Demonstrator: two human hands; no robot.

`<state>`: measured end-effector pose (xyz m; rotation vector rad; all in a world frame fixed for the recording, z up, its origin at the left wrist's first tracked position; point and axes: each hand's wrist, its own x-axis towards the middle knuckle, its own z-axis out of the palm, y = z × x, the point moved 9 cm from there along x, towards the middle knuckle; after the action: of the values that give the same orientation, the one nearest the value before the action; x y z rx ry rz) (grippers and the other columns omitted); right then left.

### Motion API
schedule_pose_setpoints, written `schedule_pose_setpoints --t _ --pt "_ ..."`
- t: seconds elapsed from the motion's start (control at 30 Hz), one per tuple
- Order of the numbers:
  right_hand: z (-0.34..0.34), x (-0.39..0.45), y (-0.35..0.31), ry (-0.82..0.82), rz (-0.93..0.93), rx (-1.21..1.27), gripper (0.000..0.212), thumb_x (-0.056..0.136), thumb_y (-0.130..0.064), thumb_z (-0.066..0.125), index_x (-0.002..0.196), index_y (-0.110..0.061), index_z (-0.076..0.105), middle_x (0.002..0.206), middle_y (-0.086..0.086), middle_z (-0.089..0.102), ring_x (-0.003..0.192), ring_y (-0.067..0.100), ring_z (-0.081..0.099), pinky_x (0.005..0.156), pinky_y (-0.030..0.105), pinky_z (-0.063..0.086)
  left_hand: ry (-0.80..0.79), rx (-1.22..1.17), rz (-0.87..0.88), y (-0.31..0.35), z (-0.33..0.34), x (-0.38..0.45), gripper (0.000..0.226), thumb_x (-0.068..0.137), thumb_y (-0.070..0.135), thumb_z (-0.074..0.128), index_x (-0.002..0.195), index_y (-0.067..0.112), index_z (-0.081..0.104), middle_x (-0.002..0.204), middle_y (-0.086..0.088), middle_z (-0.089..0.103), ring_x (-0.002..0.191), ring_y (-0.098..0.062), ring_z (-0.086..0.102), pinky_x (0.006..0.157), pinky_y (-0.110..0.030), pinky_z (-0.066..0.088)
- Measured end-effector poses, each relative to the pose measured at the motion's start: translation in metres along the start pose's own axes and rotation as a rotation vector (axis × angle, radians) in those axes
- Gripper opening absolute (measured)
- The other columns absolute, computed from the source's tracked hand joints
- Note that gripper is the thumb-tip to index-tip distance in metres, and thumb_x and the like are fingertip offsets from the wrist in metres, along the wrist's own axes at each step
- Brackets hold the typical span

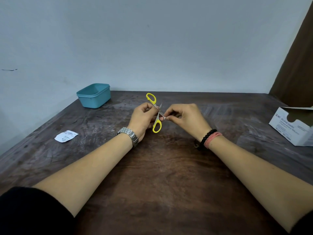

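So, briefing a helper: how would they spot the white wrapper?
On the dark wooden table, look left of the left hand, nearer than the teal plastic tub. The small white printed paper wrapper lies flat there, unlike the bulky white cardboard box far right.

Teal tub [94,96] far left on my dark table [169,175], by the wall. A torn white wrapper [66,136] lies nearer, well apart. Open white carton [291,128] at right, with a brown curtain [298,56] behind.
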<state>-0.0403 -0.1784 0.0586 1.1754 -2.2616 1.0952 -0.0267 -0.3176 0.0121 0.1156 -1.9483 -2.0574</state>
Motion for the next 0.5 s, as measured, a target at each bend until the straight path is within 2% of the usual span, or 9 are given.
schedule_pose_setpoints --t 0.2,0.33,0.5 --pt "-0.005 0.001 -0.006 0.036 -0.048 0.001 0.008 0.080 -0.006 0.072 0.086 -0.011 0.074 0.081 -0.003 0.073 0.075 0.006 0.066 0.072 0.026 0.053 -0.081 0.048 0.027 0.001 0.011 -0.002 0.016 0.094 0.011 0.056 0.078 0.011 0.054 0.071 -0.006 0.069 0.062 -0.018 0.068 0.053 -0.027 0.052" --pt "0.004 -0.001 -0.007 -0.022 -0.088 -0.099 0.009 0.081 -0.010 0.073 0.085 -0.017 0.075 0.081 -0.006 0.071 0.071 0.008 0.064 0.068 0.028 0.053 -0.004 0.005 0.028 0.001 0.000 0.001 0.026 0.091 0.013 0.061 0.066 0.019 0.057 0.068 -0.004 0.064 0.062 -0.021 0.065 0.058 -0.030 0.049" --pt "-0.002 0.001 -0.006 0.040 -0.056 -0.067 0.008 0.080 -0.008 0.071 0.085 -0.015 0.073 0.079 -0.004 0.070 0.071 0.009 0.064 0.068 0.032 0.053 -0.111 0.050 0.042 0.003 0.013 -0.004 0.013 0.094 0.011 0.057 0.081 0.013 0.056 0.073 -0.005 0.068 0.061 -0.016 0.067 0.055 -0.028 0.053"
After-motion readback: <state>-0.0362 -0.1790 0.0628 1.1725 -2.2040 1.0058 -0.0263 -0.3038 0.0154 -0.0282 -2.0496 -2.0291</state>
